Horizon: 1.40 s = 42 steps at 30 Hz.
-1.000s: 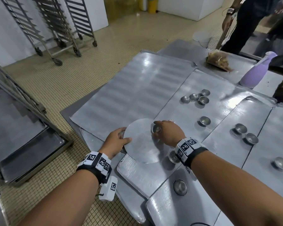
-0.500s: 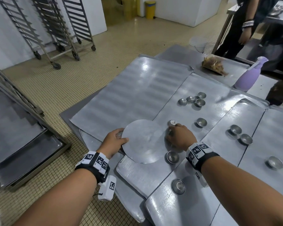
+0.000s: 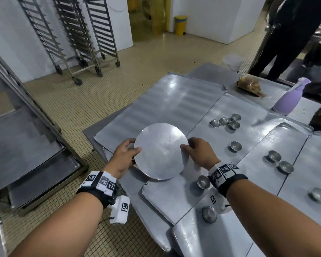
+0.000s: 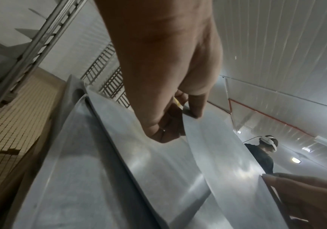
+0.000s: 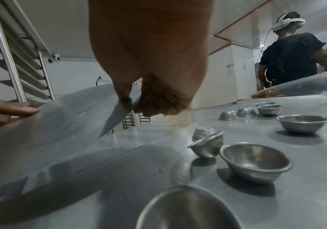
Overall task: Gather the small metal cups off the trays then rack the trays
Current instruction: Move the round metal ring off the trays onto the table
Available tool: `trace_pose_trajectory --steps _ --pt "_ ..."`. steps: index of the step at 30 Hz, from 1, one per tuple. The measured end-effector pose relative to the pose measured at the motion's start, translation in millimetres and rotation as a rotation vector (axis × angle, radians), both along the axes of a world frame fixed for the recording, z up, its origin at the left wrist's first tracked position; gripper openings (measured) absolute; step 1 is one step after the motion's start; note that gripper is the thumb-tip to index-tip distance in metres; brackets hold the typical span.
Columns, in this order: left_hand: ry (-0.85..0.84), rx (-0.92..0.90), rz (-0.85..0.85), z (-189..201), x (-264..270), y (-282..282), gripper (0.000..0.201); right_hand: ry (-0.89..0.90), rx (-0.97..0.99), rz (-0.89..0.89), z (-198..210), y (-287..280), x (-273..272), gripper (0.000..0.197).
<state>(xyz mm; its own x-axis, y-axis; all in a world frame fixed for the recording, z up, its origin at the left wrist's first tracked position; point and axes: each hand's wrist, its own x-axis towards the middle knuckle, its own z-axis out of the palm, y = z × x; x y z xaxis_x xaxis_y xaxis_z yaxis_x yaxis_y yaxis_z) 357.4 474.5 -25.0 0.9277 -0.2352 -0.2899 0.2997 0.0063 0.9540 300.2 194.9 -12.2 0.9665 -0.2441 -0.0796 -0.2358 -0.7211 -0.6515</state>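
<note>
Both hands grip a flat round silver metal disc [image 3: 160,151] at the centre of the frame — the left hand [image 3: 123,158] pinches its left rim with thumb on top, the right hand [image 3: 200,154] pinches its right rim. The disc sits tilted above the flat rectangular steel trays [image 3: 167,101] covering the desk. Small round metal cups [image 3: 224,121] lie scattered on the trays to the right — a cluster of four at centre right, others lower right, one [image 3: 203,182] just beside the right wrist. Empty wheeled tray racks [image 3: 82,34] stand at upper left.
</note>
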Motion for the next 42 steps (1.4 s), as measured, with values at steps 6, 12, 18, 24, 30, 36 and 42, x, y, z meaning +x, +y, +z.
trace_pose_trajectory --steps 6,12,18,24,30,36,42 --pt "-0.275 0.182 0.106 25.4 -9.9 11.1 0.007 -0.145 0.167 -0.045 11.8 10.1 -18.4 0.023" --pt "-0.328 0.153 0.089 42.9 -32.5 18.3 0.013 -0.209 0.371 -0.116 24.9 16.6 -53.8 0.016" --pt "-0.244 0.044 0.016 46.6 -52.1 20.1 0.015 -0.248 0.54 -0.202 30.4 17.3 -86.8 0.003" --pt "-0.147 -0.025 0.07 41.2 -66.5 11.1 0.011 -0.241 0.619 -0.253 36.2 21.6 -109.5 0.023" --pt "-0.065 -0.108 -0.05 38.9 -72.7 -11.4 0.041 -0.266 0.635 -0.336 35.5 10.0 -133.9 0.022" --pt "-0.045 -0.082 -0.263 33.7 -89.1 -52.0 0.04 -0.204 0.61 -0.376 27.5 -22.6 -171.5 0.037" --pt "-0.083 -0.016 -0.386 28.6 -128.1 -115.5 0.04 -0.203 0.527 -0.484 24.8 -69.2 -233.3 0.035"
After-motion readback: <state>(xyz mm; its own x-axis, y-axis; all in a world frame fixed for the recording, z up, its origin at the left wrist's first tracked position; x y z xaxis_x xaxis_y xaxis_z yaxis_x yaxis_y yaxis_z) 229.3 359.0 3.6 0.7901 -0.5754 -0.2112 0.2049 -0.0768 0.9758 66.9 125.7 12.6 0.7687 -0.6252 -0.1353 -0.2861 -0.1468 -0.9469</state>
